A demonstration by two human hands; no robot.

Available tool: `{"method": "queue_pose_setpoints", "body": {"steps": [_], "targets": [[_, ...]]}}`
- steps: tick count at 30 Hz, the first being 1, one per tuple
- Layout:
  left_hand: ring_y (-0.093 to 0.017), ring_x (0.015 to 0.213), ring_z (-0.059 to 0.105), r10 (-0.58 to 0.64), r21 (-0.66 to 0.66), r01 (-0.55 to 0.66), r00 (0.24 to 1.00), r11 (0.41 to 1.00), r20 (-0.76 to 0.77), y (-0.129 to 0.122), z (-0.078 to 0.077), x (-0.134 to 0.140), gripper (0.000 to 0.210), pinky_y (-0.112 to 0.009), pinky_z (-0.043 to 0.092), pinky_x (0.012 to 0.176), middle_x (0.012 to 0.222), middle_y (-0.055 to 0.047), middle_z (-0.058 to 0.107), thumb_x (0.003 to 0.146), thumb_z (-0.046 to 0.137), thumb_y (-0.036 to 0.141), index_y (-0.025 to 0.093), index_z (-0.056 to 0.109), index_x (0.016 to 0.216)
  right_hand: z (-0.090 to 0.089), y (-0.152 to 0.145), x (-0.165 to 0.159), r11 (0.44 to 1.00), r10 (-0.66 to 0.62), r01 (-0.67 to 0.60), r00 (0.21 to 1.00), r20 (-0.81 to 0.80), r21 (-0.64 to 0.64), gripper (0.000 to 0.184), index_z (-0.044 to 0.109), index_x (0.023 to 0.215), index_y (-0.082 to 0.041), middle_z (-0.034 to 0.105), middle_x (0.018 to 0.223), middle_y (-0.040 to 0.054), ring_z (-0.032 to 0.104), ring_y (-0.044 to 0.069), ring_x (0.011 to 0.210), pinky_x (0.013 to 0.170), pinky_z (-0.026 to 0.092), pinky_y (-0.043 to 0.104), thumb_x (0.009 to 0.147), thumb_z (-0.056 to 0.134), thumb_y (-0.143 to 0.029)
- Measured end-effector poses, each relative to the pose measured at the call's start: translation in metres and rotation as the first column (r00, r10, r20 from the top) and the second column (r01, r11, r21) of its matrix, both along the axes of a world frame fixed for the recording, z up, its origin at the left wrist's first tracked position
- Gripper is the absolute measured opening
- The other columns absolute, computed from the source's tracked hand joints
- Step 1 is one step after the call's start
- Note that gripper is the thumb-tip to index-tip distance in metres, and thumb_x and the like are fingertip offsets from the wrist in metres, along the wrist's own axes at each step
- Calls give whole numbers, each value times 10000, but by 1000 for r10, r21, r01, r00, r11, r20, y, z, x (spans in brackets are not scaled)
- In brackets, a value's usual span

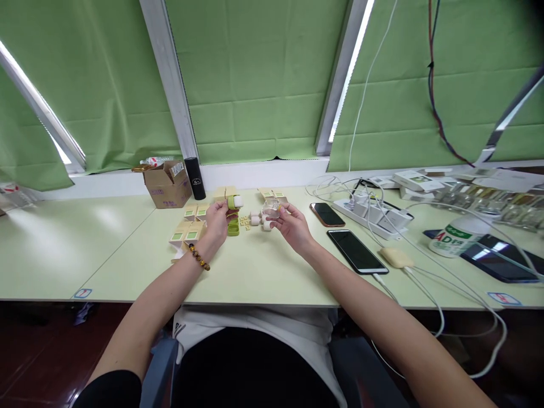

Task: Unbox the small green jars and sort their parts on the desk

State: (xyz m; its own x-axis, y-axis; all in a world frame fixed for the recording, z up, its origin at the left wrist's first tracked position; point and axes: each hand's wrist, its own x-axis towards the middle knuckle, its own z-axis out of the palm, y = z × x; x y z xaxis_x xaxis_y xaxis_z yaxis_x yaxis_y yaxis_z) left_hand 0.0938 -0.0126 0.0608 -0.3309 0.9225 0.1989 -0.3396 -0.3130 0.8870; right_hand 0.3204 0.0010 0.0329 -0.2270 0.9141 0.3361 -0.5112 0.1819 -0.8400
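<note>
One green-and-white piece (236, 202) is pinched in the left hand (217, 222), one clear piece (271, 208) in the right hand (294, 228).

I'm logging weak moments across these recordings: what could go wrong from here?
1. The right grip pinches the clear piece with the fingertips, so it might slip and knock the white cylinders close by.
2. The small yellow pieces lie loose near the left grip; a brush could scatter them.
3. The charging cable runs beside the right forearm, which could snag it and tug the phone.
</note>
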Motion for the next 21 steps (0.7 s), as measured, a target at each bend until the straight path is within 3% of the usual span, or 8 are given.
{"method": "queue_pose_setpoints", "body": {"steps": [4,7,10,13,15,17,21], "targets": [[-115,685,683,-7,-32,9,998,999,64,3,-9,1,53,-255,535,664,890,-53,729,915,651,150,161,622,872,15,14,21,995,-84,80,993,83,55,509,630,845,-248,741,893,7,777,227,893,819,646,381,650,963,-581],[-128,715,697,-15,-20,16,998,1000,55,3,-19,-2,87,-274,556,702,867,-50,726,901,683,174,167,604,865,24,24,40,939,-299,222,904,306,262,456,684,859,-236,746,1018,43,765,231,907,911,640,453,730,882,-626],[-139,752,712,-20,8,20,1000,1000,22,2,-26,-3,136,-275,569,714,849,-42,724,865,740,218,171,613,880,23,29,54,772,-581,248,649,491,585,298,743,843,-236,750,1193,94,732,283,1058,935,607,489,839,788,-530],[-143,758,713,-40,31,40,999,999,-6,1,-30,-1,160,-269,572,693,839,-40,725,827,769,237,172,631,875,11,26,60,647,-741,159,361,566,746,161,776,848,-243,784,1213,93,685,314,1169,1017,536,534,928,678,-344],[-143,754,709,-51,44,52,998,998,-26,1,-32,0,178,-267,571,680,836,-43,725,815,783,262,171,637,861,3,23,61,609,-784,43,181,593,792,166,798,840,-246,795,1228,78,645,331,1219,1032,494,548,926,656,-249],[-144,753,705,-46,47,49,998,998,-44,1,-34,0,212,-267,573,677,833,-44,723,812,800,302,171,637,844,-1,19,60,593,-800,-67,59,596,802,191,816,834,-255,796,1250,56,604,341,1265,1035,460,551,915,653,-202],[-147,757,702,-38,40,41,996,998,-79,1,-37,0,254,-275,582,691,850,-50,723,827,811,352,169,635,824,-3,16,59,574,-817,-170,-51,574,801,221,837,819,-268,798,1256,36,573,339,1294,1053,411,548,912,649,-196]]}}
